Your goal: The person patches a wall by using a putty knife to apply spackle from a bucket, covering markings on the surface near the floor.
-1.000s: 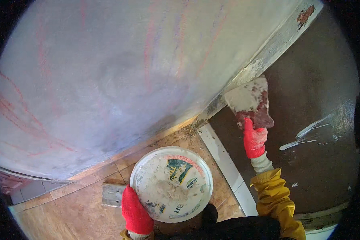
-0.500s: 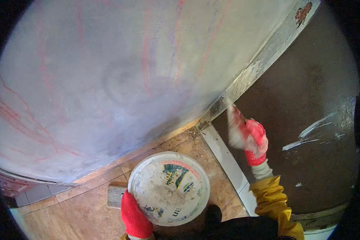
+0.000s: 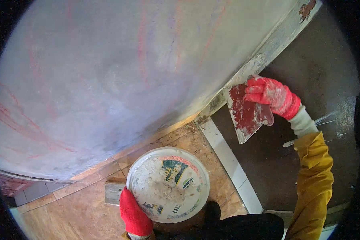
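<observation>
My right hand (image 3: 273, 95), in a red work glove smeared with pale paste, grips a wide red putty spreader (image 3: 247, 110). Dried and wet filler coats its blade, whose upper corner is at the wall's narrow edge strip (image 3: 244, 78). Below it my left hand (image 3: 135, 213), also gloved in red, is closed on the left rim of a round white lid (image 3: 144, 176). A lump of grey-white filler (image 3: 173, 193) lies on the middle of the lid. The left thumb and fingertips are partly hidden.
The painted wall (image 3: 108, 72) carries red and purple scribbles. A brown door-like panel (image 3: 308, 80) with white smears stands at the right, past a white tile strip (image 3: 228, 156). On the tan tiled floor (image 3: 76, 212), a small grey wooden block (image 3: 113, 192) shows beside the lid.
My right hand has moved up and to the right with the putty spreader, turning it so the blade's flat shows. The left hand and lid have barely shifted.
</observation>
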`<state>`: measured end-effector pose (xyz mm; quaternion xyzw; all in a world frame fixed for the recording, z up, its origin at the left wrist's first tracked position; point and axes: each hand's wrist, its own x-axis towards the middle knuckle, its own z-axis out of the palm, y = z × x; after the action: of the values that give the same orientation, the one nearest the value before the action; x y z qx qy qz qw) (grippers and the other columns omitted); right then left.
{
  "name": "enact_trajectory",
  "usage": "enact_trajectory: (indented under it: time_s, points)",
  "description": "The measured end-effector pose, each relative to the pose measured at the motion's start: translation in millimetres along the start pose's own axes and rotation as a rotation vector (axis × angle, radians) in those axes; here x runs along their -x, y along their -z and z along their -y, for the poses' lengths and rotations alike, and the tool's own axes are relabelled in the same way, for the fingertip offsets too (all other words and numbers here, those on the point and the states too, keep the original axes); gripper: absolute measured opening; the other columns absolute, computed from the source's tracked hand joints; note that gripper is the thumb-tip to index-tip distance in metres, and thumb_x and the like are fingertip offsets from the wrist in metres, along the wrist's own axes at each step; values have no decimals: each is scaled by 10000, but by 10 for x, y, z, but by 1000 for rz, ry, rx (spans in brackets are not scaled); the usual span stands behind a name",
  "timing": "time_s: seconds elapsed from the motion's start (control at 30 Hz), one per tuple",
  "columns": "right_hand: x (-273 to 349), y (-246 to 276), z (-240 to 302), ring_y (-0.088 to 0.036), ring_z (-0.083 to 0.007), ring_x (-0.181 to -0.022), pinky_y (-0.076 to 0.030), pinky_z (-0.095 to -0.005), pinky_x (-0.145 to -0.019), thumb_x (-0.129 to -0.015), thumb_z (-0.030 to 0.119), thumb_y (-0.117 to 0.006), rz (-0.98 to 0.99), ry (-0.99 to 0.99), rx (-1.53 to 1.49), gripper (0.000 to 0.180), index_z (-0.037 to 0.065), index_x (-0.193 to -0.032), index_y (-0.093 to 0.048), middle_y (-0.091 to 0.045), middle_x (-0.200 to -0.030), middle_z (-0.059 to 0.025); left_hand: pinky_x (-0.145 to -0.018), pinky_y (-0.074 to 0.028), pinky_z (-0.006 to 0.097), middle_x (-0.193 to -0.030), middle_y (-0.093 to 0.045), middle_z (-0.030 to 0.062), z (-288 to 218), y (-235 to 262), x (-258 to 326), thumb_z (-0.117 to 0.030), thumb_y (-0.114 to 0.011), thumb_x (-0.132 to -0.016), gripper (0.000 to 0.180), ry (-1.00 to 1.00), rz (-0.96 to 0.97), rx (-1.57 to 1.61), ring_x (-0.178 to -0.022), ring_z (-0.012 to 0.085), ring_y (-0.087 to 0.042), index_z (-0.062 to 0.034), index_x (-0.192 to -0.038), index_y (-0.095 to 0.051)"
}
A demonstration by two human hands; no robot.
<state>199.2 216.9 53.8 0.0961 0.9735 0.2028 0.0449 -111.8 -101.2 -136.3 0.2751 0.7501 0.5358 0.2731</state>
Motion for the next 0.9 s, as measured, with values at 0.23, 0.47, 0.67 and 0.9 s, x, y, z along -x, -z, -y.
enact_trajectory:
  time_s: [0.23, 0.47, 0.67, 0.9]
  points:
    - [-122, 66, -234, -485, -274, -1073, -409, -381, -889, -735, 176, -500, 54, 99, 70, 326, 153, -1052, -571, -542, -1098, -71, -823, -441, 315, -1095, -553, 142, 71, -29, -18, -259, -383, -921, 400, -9, -17, 25, -969, 185, -535, 36, -1176, -469]
    - [-212, 214, -168, -483, -279, -1079, -410, -386, -887, -728, 169, -510, 139, 23, -22, 318, 143, -1039, -572, -543, -1106, -65, -821, -438, 308, -1101, -546, 137, 70, 22, -32, -284, -376, -922, 418, 32, -2, 82, -964, 181, -534, 31, -1184, -461]
    - [-211, 463, -12, -500, -284, -1061, -422, -375, -880, -704, 160, -515, 130, 11, -29, 320, 139, -1016, -584, -556, -1079, -45, -821, -436, 307, -1103, -545, 125, -13, 11, -66, -315, -386, -915, 441, 136, 34, 212, -956, 175, -534, 23, -1191, -455]
    - [-115, 279, -54, -487, -267, -1086, -423, -372, -884, -702, 167, -508, 54, 75, 10, 357, 155, -1054, -569, -546, -1099, -38, -814, -436, 317, -1088, -550, 114, 156, 25, 1, -311, -394, -908, 432, -283, 7, -326, -941, 175, -537, 19, -1177, -469]
